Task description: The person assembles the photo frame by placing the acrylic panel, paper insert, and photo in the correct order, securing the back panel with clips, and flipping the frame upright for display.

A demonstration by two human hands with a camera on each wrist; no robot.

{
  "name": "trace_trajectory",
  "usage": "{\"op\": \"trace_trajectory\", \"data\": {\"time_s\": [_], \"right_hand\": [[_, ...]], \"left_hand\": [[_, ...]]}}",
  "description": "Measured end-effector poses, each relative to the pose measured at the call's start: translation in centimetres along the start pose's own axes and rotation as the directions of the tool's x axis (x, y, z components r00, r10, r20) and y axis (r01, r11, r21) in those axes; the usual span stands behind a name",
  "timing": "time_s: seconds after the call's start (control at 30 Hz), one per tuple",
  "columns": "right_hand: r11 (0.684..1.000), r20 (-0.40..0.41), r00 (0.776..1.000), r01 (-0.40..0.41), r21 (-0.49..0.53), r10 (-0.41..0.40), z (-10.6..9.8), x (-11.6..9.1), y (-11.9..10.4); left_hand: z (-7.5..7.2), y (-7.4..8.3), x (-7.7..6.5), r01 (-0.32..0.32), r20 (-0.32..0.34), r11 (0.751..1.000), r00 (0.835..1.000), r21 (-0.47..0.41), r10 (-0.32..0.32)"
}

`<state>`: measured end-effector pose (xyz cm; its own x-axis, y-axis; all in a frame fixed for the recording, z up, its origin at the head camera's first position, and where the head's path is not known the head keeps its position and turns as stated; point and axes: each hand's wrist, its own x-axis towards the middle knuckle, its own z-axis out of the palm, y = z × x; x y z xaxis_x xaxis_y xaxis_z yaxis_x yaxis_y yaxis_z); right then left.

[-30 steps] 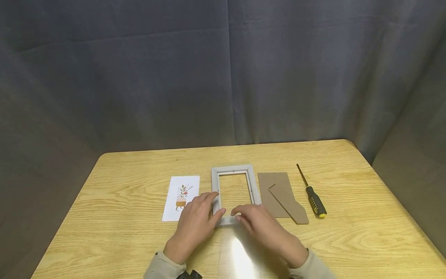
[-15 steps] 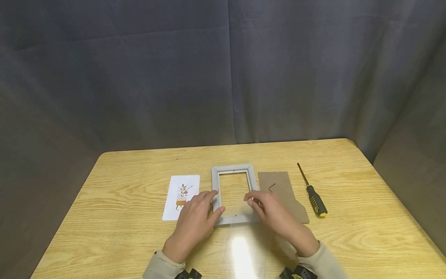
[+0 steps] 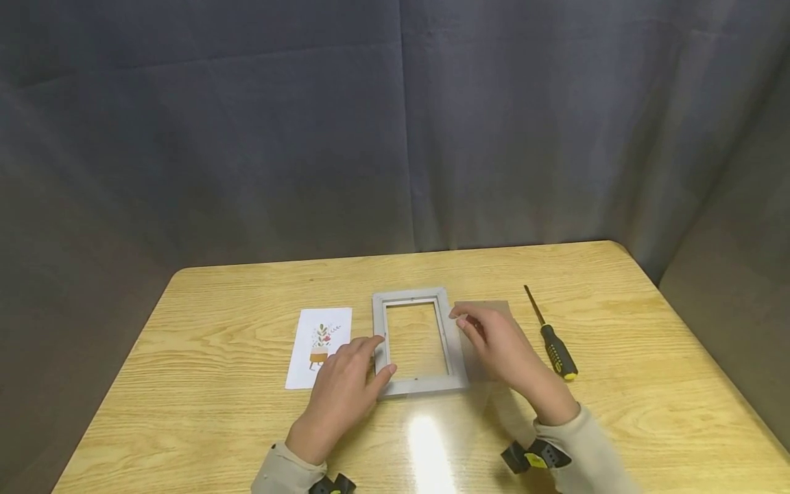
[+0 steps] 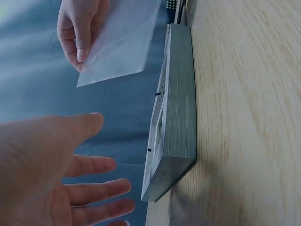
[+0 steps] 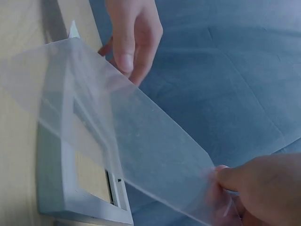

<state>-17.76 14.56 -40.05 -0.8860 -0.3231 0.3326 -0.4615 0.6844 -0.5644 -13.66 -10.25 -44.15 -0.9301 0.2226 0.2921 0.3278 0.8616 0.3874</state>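
Where the view begins nearest the body, a tan sleeve (image 3: 574,439) and a black wrist strap (image 3: 546,454) lead to the right hand, and the left hand (image 3: 345,381) lies with thumb and fingers spread apart, gripping nothing. Its fingertips are beside the left bar of a grey frame (image 3: 455,353); whether they touch it cannot be told. A little farther out, the right hand (image 3: 503,343) pinches a clear sheet (image 5: 155,136) by its edge, thumb against fingers. The sheet is tilted in the air over the frame, hardly visible from the head but plain from both wrists. From the pinching fingers it reaches across toward the left hand, its long axis seeming to slant across the frame's, which runs away from the person; that angle looks like the relation that matters most. The right hand alone holds the sheet, so it is the nearer one. The frame lies flat around its opening, between a white card (image 3: 305,336) with a plant picture and a brown board (image 3: 501,306) partly hidden by the right hand. A screwdriver (image 3: 558,350) lies right of the board, and a dark curtain (image 3: 395,137) hangs behind the table (image 3: 216,343).
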Motion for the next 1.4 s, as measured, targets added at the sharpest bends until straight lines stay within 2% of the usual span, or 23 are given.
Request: {"op": "trace_trajectory", "data": {"time_s": [0.47,0.63,1.0,1.4], "right_hand": [[0.999,-0.077,0.997,0.004,-0.036,-0.007,-1.3,2.8,0.1],[0.999,-0.100,0.995,0.008,-0.044,-0.012,-1.3,3.7,0.3],[0.998,-0.142,0.990,0.013,-0.059,-0.021,-1.0,5.4,0.1],[0.992,-0.165,0.985,0.031,-0.126,-0.052,-0.5,7.0,-0.4]], "left_hand": [[0.0,-0.1,-0.1,-0.001,0.005,1.000,1.000,0.007,0.001],[-0.1,0.0,-0.1,0.011,0.048,1.000,0.999,0.015,-0.011],[0.1,-0.2,-0.2,-0.006,0.122,0.998,0.993,0.064,-0.002],[0.5,-0.4,-0.2,-0.009,0.146,0.999,0.989,0.050,0.002]]}}
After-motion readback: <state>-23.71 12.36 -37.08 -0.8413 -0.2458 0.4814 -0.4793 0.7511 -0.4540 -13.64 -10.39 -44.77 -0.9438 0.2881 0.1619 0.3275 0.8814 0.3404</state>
